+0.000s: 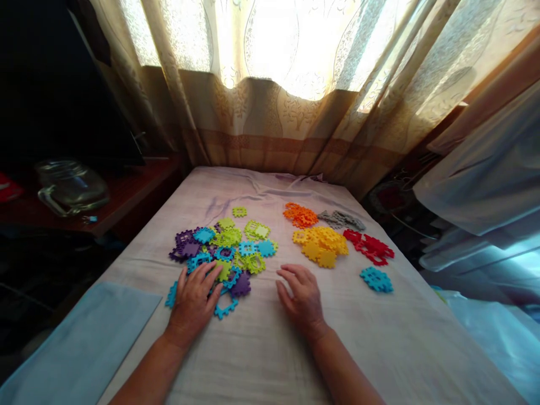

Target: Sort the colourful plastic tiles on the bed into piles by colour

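My left hand (195, 298) rests with fingers spread on the near edge of a mixed pile of blue, green and purple toothed plastic pieces (225, 237). Its fingertips touch a green piece (223, 270) and blue ones beside it. My right hand (300, 296) is over the cloth right of that pile, fingers apart and curved, holding nothing. Farther right lie separate heaps: orange pieces (300, 215), yellow pieces (323, 246), grey pieces (341, 220), red pieces (371, 247) and a small blue heap (377, 279).
A pale cloth (261, 360) covers the table. A light blue sheet (90, 343) lies at the near left. On a dark side table stands a glass jug (73, 185). Patterned curtains (270, 118) hang behind, and pale fabric (485, 163) hangs at the right.
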